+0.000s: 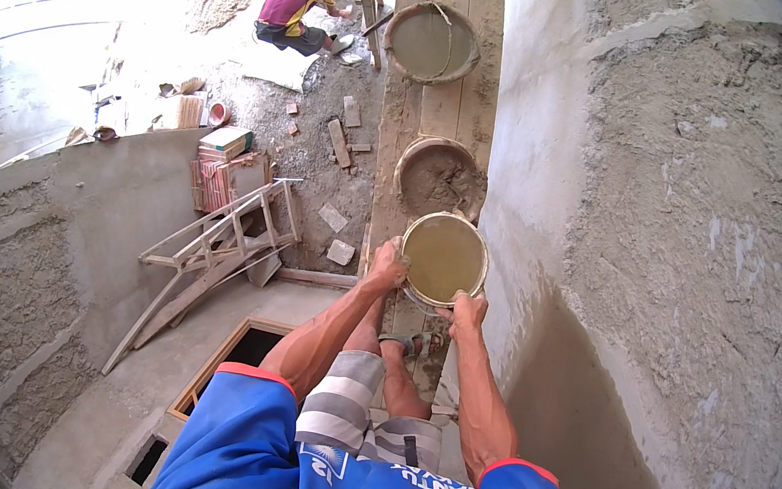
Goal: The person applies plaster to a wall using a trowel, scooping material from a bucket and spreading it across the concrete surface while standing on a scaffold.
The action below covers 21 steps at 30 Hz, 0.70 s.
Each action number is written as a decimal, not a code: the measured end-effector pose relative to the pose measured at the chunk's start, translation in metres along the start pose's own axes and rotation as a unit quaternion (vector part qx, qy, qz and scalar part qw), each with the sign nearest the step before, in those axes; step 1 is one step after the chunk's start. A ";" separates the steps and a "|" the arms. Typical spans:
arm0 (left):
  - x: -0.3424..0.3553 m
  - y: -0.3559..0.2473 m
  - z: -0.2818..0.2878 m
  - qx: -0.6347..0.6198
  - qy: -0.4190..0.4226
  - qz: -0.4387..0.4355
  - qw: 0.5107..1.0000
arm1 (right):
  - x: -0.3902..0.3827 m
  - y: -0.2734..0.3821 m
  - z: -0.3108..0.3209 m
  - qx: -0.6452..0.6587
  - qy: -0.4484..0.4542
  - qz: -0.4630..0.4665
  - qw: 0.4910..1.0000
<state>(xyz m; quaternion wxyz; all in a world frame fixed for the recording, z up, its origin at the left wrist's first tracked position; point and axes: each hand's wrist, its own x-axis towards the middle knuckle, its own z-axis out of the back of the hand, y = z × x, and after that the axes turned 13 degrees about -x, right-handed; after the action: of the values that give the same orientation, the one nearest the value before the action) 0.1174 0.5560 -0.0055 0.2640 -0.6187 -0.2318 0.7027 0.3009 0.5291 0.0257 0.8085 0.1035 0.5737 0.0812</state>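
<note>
I hold a round bucket (450, 218) of murky greenish-brown water between both hands, above the wooden planks (441, 105). My left hand (389, 266) is closed on the bucket's left side at the rim. My right hand (464, 313) grips its lower right side. Just beyond the bucket sits a basin (402, 167) with wet grey-brown mortar inside; a tool-like shape in the mortar is hard to make out. Farther along the planks stands a wide basin (390, 40) of cloudy water, a thin handle or cord lying across it.
To the right rises a partly plastered wall (702, 190), wet low down. Down on the left are a wooden frame (219, 244), stacked tiles (231, 178) and a framed opening (227, 362). A co-worker (296, 3) crouches at the far left, near leaning timber (369, 3).
</note>
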 end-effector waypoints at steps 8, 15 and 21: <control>0.006 -0.006 -0.003 0.020 0.019 0.023 0.999 | 0.001 0.004 0.001 0.008 -0.004 -0.017 1.000; 0.005 -0.007 -0.003 -0.007 0.014 0.039 0.999 | 0.000 0.006 0.001 0.012 0.010 -0.001 1.000; 0.002 0.017 -0.002 0.080 -0.022 -0.024 0.996 | -0.001 -0.006 -0.001 0.007 0.010 0.004 1.000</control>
<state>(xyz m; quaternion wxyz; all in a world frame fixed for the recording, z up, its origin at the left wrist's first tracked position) 0.1174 0.5445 -0.0183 0.3240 -0.5746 -0.1951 0.7258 0.2992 0.5230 0.0248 0.8017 0.1107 0.5817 0.0817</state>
